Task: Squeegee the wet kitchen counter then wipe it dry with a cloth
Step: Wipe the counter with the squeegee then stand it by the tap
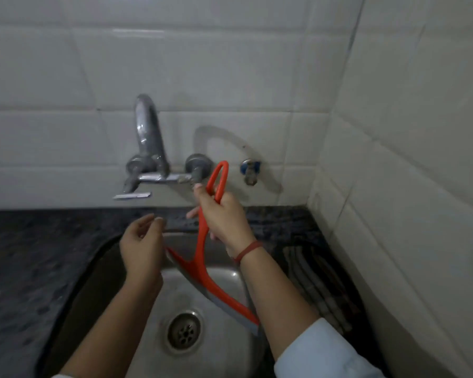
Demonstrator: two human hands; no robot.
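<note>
Nearest: steel sink (230, 279), round drain (184, 330) at the basin bottom. Light sleeve (322, 350) on the right forearm, red thread band (248, 250) at the wrist.

Above the basin: orange squeegee (202, 268), blade end low over the sink, looped handle pointing up toward the wall. Right hand (224, 219): grip wrapped tight round the handle just below the loop. Left hand (141, 246): grip spread, fingers loosely curled, holding nothing, just beside the blade's left tip; contact cannot be told.

Right of sink: a striped cloth (317, 285) lies on the dark speckled tabletop (25, 255).

Far: chrome tap (148, 148) and small blue-capped valve (249, 170) on the white tiled wall (230, 64).
</note>
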